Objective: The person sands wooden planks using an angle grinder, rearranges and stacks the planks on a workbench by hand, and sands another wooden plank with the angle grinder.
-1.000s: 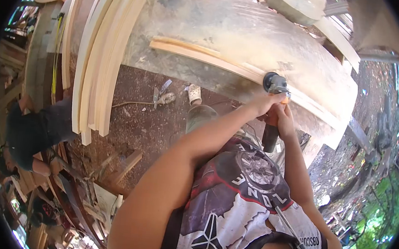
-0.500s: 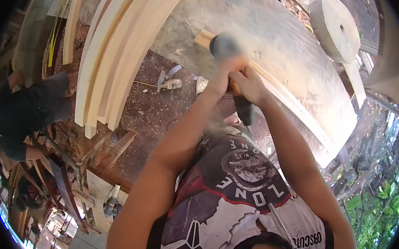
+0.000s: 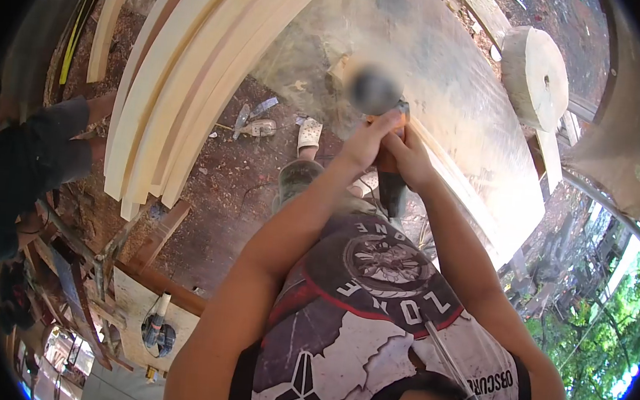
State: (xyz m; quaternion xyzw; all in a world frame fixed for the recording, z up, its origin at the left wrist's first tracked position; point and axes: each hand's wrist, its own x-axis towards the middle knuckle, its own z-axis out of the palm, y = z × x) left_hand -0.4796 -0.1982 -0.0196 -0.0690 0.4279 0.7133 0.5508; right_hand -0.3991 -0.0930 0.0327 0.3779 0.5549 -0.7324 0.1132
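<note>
Both hands are closed on an orange and black angle grinder (image 3: 390, 187). My left hand (image 3: 372, 140) wraps the front of its body, and my right hand (image 3: 411, 160) grips just behind. The dark round disc (image 3: 374, 89) is smeared by motion and sits over a pale curved wood strip (image 3: 456, 188). Pale dust hangs around the disc and blurs the strip's far end. The strip lies along the near edge of a large, dusty board surface (image 3: 451, 67); whether the disc touches it cannot be made out.
Several curved pale planks (image 3: 187, 77) lie side by side on the left. A round wooden block (image 3: 536, 78) stands at the upper right. Bottles (image 3: 254, 126) lie on the debris-strewn ground. Another person (image 3: 46, 148) is at the left. A second power tool (image 3: 158, 330) rests lower left.
The view has shifted, and more of my leg and shoe shows below the board. In the picture, the grinder sits slightly lower and further right, still held by both hands.
</note>
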